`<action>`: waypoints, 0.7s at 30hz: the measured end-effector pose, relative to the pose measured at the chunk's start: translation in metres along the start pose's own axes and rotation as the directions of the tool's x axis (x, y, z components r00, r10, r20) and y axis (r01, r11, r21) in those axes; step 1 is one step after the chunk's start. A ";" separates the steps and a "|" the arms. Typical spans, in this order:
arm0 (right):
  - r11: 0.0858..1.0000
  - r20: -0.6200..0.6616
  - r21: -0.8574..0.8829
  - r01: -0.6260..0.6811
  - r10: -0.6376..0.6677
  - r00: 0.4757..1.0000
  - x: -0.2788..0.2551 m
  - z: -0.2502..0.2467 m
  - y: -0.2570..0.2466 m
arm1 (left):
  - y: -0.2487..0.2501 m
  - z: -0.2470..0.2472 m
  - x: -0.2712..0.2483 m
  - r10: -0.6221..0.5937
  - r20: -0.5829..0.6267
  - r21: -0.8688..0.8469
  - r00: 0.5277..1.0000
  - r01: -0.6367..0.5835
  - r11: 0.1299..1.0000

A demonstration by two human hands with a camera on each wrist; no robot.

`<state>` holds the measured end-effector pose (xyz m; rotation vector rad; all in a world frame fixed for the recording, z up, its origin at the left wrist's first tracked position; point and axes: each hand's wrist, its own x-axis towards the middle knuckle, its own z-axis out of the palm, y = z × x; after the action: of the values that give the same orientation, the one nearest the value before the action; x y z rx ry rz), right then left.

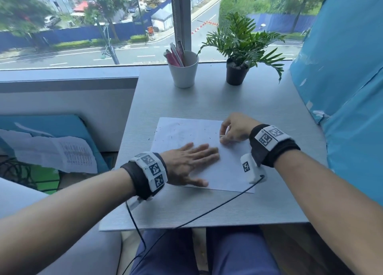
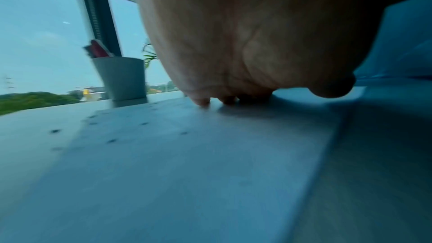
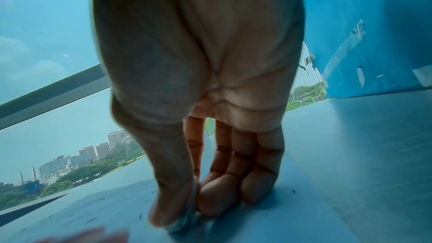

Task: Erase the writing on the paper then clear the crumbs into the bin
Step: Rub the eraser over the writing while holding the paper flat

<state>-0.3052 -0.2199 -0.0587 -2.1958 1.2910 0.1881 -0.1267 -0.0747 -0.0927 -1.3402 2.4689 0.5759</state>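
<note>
A white sheet of paper [image 1: 186, 133] lies on the grey table [image 1: 207, 208], with faint pencil marks and dark eraser crumbs [image 1: 172, 138] scattered over its far left part. My left hand [image 1: 192, 160] lies flat on the sheet, fingers straight, pressing it down. My right hand [image 1: 232, 130] sits at the sheet's right edge and pinches a small white eraser [image 1: 227, 129] between thumb and fingers. In the right wrist view the eraser [image 3: 187, 215] touches the paper under the thumb [image 3: 168, 200]. The left wrist view shows crumbs [image 2: 112, 140] on the paper [image 2: 187, 163]. No bin is in view.
A white cup [image 1: 183, 71] holding pens stands at the table's far edge, with a potted plant [image 1: 238, 67] to its right. A blue covered panel [image 1: 342, 88] rises along the right side. A black cable [image 1: 207, 210] crosses the near part of the table.
</note>
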 end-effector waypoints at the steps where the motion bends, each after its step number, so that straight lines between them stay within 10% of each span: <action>1: 1.000 -0.003 0.004 -0.003 0.003 1.000 0.000 0.000 0.000 | -0.013 -0.002 0.000 -0.057 -0.014 -0.005 0.998 0.057 0.998; 7: 0.999 0.003 -0.003 -0.035 0.035 0.999 -0.003 -0.002 -0.001 | -0.072 -0.027 -0.005 -0.538 -0.008 -0.007 0.843 0.538 0.843; 13: 0.999 0.007 -0.019 -0.044 0.044 0.999 -0.005 -0.005 -0.004 | -0.015 -0.016 0.008 -0.099 0.002 -0.045 0.995 0.099 0.994; 21: 0.996 0.044 -0.052 -0.079 0.081 0.996 -0.004 -0.006 -0.011 | -0.064 -0.022 0.006 -0.486 -0.020 -0.253 0.874 0.466 0.848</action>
<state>-0.2988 -0.2163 -0.0479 -2.1695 1.3634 0.3040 -0.0772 -0.1210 -0.0898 -2.0254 2.0413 0.7177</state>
